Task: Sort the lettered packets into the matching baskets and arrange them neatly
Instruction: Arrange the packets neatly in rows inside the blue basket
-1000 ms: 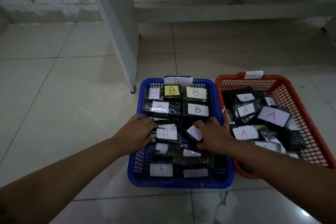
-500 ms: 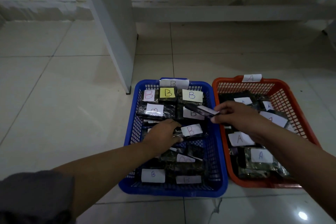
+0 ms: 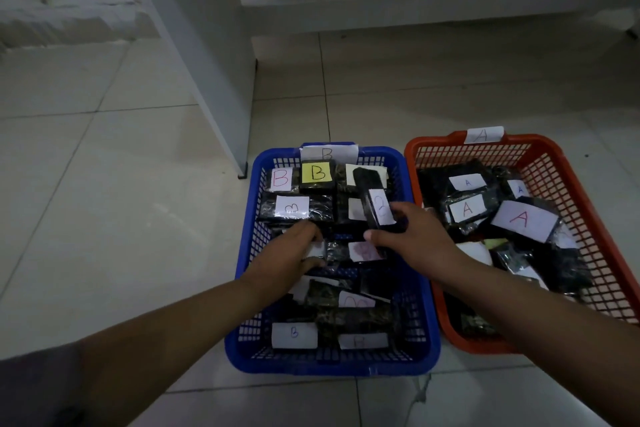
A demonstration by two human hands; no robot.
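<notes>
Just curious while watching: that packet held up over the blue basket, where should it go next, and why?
Probably lower it flat into the blue basket. The right hand holds the packet above it, and its label looks like a sideways B, matching the basket's B tag.

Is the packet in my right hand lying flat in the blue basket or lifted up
Lifted. The right hand grips the black packet with the white label tilted up on end above the flat packets in the blue plastic basket.

Single head-worn view, wide-angle, looking forward-down, close over two baskets (image 3: 408, 163) on floor.
</notes>
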